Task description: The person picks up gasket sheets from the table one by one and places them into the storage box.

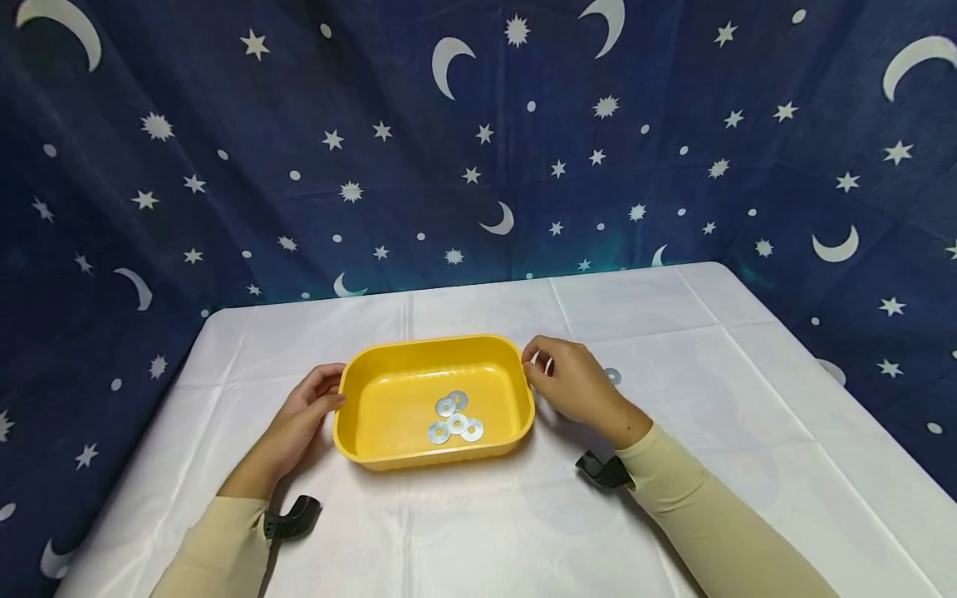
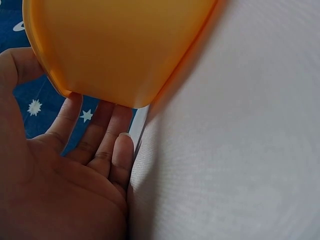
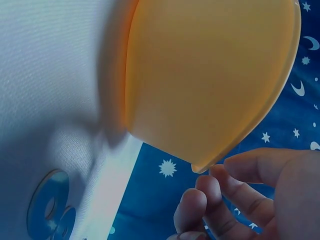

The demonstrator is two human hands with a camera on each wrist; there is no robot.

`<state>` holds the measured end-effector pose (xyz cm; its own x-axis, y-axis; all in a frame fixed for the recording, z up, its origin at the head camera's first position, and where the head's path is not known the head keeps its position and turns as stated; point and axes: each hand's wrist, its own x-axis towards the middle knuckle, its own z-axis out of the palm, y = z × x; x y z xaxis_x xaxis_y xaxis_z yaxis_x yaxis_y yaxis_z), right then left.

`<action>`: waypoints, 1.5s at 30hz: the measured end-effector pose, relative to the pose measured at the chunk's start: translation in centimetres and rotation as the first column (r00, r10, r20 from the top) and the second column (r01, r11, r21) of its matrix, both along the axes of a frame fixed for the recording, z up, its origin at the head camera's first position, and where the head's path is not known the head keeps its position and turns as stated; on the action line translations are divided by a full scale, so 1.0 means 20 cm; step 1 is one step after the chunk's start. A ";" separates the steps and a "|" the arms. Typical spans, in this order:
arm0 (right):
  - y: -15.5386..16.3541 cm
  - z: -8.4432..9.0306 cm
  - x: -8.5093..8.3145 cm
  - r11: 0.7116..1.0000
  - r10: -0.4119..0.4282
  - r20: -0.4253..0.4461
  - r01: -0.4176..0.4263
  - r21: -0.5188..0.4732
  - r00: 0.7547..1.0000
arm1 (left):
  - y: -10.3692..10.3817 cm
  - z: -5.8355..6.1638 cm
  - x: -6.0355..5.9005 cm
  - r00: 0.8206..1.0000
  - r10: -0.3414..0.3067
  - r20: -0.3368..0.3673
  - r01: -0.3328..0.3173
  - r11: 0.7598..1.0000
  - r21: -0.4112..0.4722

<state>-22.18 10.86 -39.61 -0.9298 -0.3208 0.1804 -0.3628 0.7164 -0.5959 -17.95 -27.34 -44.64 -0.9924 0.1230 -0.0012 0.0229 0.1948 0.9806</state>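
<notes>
Centrally, yellow tray (image 1: 351,440) between both hands, left hand (image 1: 302,415) spread against its side, right hand (image 1: 571,386) fingertips curled touching its rim.

A staged recording set: white-clothed table (image 1: 748,399) before a hung navy backdrop (image 1: 224,166) of moons and stars.

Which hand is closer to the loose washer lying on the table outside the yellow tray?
Right. The right hand sits at the tray's right end, just beside the loose washer. The left hand is at the tray's opposite end.
</notes>
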 end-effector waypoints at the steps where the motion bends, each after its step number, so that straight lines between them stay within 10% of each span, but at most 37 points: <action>1: 0.00 0.00 0.00 1.000 0.001 -0.001 -0.001 0.002 1.000 | 0.00 0.00 0.00 1.000 0.000 -0.001 0.000 1.000 0.002; 45: 0.12 -0.04 -0.10 0.999 0.010 0.231 -0.021 0.048 0.973 | 0.00 0.00 0.00 1.000 -0.007 -0.006 0.007 1.000 0.006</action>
<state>-24.16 13.27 -40.42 -0.9393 -0.3387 -0.0547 -0.2312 0.7427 -0.6285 -17.95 -27.39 -44.67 -0.9915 0.1303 0.0054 0.0302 0.1892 0.9815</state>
